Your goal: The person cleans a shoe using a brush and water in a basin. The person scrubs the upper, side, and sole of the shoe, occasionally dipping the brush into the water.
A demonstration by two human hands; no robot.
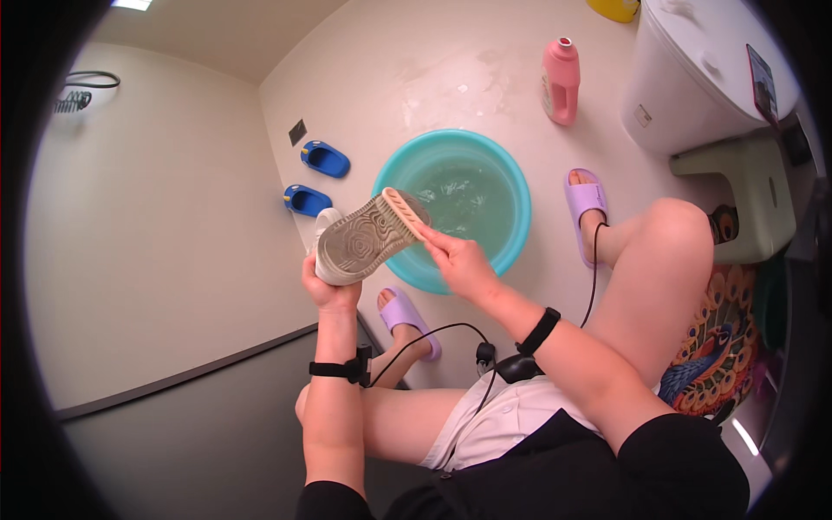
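My left hand (333,284) grips a white shoe (360,243) by its heel end, with the grey patterned sole turned up toward me. In my right hand (464,263) is a pale scrubbing brush (402,212), held by its handle end. The brush lies across the front part of the sole, its bristles against it. The toe of the shoe reaches over the near left rim of a turquoise basin (523,204). Greenish, rippled water (468,204) stands in the basin.
Blue child-size clogs (326,159) stand by the left wall. A pink bottle (562,82) is on the floor beyond the basin. At the right are a white lidded tub (663,78), a phone (762,84), a pale green stool (763,195) and a peacock-patterned mat (715,347). Cables hang near my lap.
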